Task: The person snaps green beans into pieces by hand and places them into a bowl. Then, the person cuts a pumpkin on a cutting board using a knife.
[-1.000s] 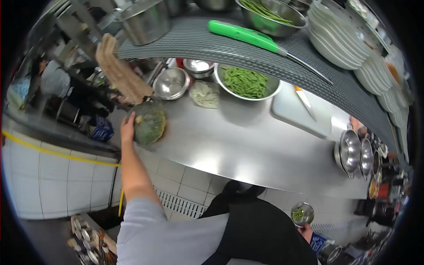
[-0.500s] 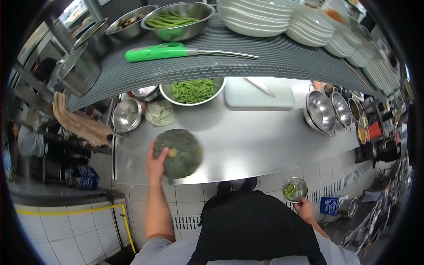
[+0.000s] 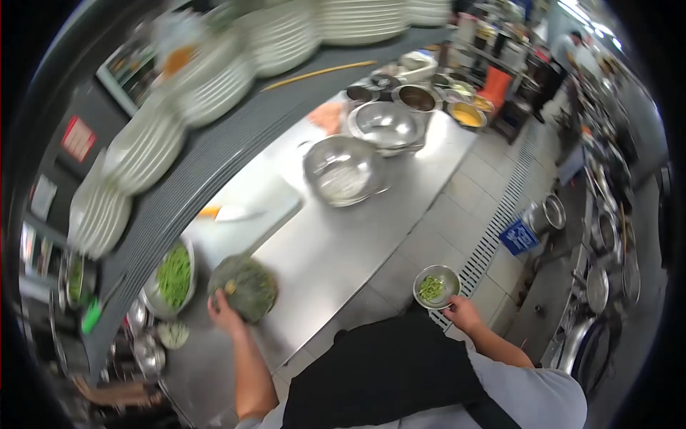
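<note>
The hands are well apart: left hand [image 3: 227,316] against the green squash [image 3: 249,287] at the counter's [image 3: 332,261] left – gripping or steadying, I can't tell – right hand [image 3: 464,313] clasping the small bowl [image 3: 449,281] beyond the near edge. Best keep that bowl level, cut greens [image 3: 430,288] inside.

A steel worktable [image 3: 343,261] runs from near left to far right; a grey shelf [image 3: 221,154] overhangs its left side; pale floor tiles [image 3: 421,247] flank a slotted drain [image 3: 494,230]; ceiling lights [image 3: 574,12] glow far right; a red sign [image 3: 78,139] marks the dark left wall [image 3: 103,107].
</note>
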`<state>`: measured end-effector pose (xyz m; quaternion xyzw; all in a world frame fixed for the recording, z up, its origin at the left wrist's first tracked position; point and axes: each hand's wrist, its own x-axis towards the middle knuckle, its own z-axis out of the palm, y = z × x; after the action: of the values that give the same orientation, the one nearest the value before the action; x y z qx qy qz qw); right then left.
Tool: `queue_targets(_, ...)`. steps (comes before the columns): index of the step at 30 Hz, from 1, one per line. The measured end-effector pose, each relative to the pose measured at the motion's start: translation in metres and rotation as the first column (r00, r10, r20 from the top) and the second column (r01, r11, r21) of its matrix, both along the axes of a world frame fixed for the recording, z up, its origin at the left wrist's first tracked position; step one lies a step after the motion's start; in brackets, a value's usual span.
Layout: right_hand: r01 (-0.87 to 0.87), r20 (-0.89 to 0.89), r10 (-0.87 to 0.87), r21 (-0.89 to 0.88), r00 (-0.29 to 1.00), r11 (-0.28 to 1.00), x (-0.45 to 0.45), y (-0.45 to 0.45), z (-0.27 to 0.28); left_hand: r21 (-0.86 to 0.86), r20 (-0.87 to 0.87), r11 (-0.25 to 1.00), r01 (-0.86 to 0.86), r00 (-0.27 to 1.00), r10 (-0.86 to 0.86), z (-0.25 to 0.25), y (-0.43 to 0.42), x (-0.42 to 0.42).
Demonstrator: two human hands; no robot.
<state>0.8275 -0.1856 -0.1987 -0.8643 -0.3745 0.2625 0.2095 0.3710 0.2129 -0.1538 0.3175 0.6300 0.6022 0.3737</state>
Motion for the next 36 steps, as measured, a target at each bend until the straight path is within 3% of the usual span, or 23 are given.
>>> queue_targets(1, 0.052, 0.000, -0.052, 0.013, 0.999, 0.999, 0.012, -0.008, -0.009, 0.005, 0.103, 0.998, -0.056, 0.993, 0.056, 0.019, -0.010, 0.027)
queue_targets(3, 0.057, -0.043, -0.055, 0.029, 0.998, 0.998, 0.040, -0.022, -0.022, 0.096, 0.255, 0.991, 0.088, 0.961, -0.110, 0.013, -0.017, 0.051)
queue_targets(5, 0.126, -0.058, -0.129, -0.045, 0.990, 0.991, 0.073, -0.035, -0.016, -0.012, 0.352, 0.999, 0.032, 0.936, -0.026, -0.001, -0.033, 0.078)
queue_targets(7, 0.113, -0.002, -0.114, -0.070, 0.993, 0.991, 0.108, -0.050, -0.021, -0.106, 0.123, 0.991, 0.081, 0.990, -0.068, -0.030, -0.070, 0.114)
queue_targets(8, 0.155, -0.002, -0.156, -0.097, 0.988, 0.983, 0.125, -0.055, -0.012, -0.275, 0.135, 0.903, 0.328, 0.944, -0.302, -0.036, -0.091, 0.136)
queue_targets(9, 0.181, 0.010, -0.181, -0.095, 0.983, 0.979, 0.145, -0.058, -0.009, -0.431, 0.185, 0.729, 0.531, 0.843, -0.505, -0.033, -0.115, 0.164)
queue_targets(11, 0.203, -0.045, -0.205, -0.049, 0.978, 0.978, 0.184, -0.067, -0.004, -0.571, 0.227, 0.457, 0.682, 0.666, -0.711, 0.003, -0.144, 0.281)
queue_targets(13, 0.229, -0.083, -0.231, -0.034, 0.969, 0.973, 0.222, -0.065, -0.013, -0.394, 0.196, 0.352, 0.849, 0.452, -0.870, 0.027, -0.160, 0.375)
queue_targets(15, 0.145, -0.015, -0.145, 0.016, 0.989, 0.989, 0.271, -0.047, -0.002, -0.197, 0.182, 0.297, 0.934, 0.332, -0.925, 0.036, -0.158, 0.454)
queue_targets(16, 0.153, -0.003, -0.153, 0.014, 0.988, 0.988, 0.296, -0.037, 0.001, -0.188, 0.189, 0.289, 0.939, 0.323, -0.927, 0.040, -0.159, 0.489)
queue_targets(18, 0.149, -0.002, -0.149, 0.097, 0.989, 0.984, 0.340, -0.013, 0.007, -0.070, 0.120, 0.099, 0.993, 0.107, -0.987, 0.045, -0.161, 0.549)
queue_targets(19, 0.157, 0.008, -0.158, 0.095, 0.987, 0.983, 0.359, -0.002, 0.014, -0.061, 0.124, 0.090, 0.994, 0.097, -0.987, 0.048, -0.161, 0.572)
queue_targets(21, 0.227, -0.033, -0.225, 0.195, 0.974, 0.954, 0.399, 0.019, 0.025, -0.080, 0.231, -0.362, 0.929, -0.336, -0.913, 0.055, -0.158, 0.618)
queue_targets(22, 0.243, -0.032, -0.241, 0.195, 0.970, 0.950, 0.417, 0.023, 0.018, -0.141, 0.324, -0.507, 0.850, -0.444, -0.835, 0.054, -0.147, 0.641)
queue_targets(23, 0.258, -0.017, -0.260, 0.195, 0.966, 0.946, 0.433, 0.023, 0.017, -0.128, 0.320, -0.524, 0.842, -0.465, -0.826, 0.055, -0.138, 0.667)
queue_targets(25, 0.248, 0.012, -0.255, 0.201, 0.967, 0.948, 0.460, 0.020, 0.014, -0.118, 0.404, -0.761, 0.638, -0.669, -0.624, 0.059, -0.121, 0.724)
queue_targets(26, 0.254, 0.005, -0.259, 0.181, 0.966, 0.950, 0.473, 0.013, 0.008, -0.107, 0.403, -0.776, 0.622, -0.686, -0.606, 0.063, -0.114, 0.752)
queue_targets(28, 0.264, 0.039, -0.266, 0.050, 0.963, 0.963, 0.493, -0.006, 0.003, -0.076, 0.590, -0.805, 0.589, -0.624, -0.512, 0.077, -0.097, 0.813)
queue_targets(31, 0.315, 0.068, -0.313, -0.020, 0.947, 0.949, 0.524, -0.037, 0.013, -0.116, 0.557, -0.880, 0.461, -0.703, -0.442, 0.070, -0.077, 0.901)
queue_targets(33, 0.474, -0.033, -0.473, 0.027, 0.880, 0.880, 0.535, -0.045, 0.034, -0.127, 0.574, -0.916, 0.380, -0.725, -0.380, 0.052, -0.070, 0.958)
queue_targets(35, 0.540, 0.012, -0.540, 0.001, 0.841, 0.842, 0.560, -0.059, 0.019, -0.154, 0.587, -0.942, 0.297, -0.740, -0.329, 0.064, -0.061, 1.009)
queue_targets(36, 0.593, 0.062, -0.592, -0.018, 0.804, 0.805, 0.569, -0.060, 0.013, -0.009, 0.509, -0.974, 0.225, -0.838, -0.198, 0.088, -0.057, 1.035)
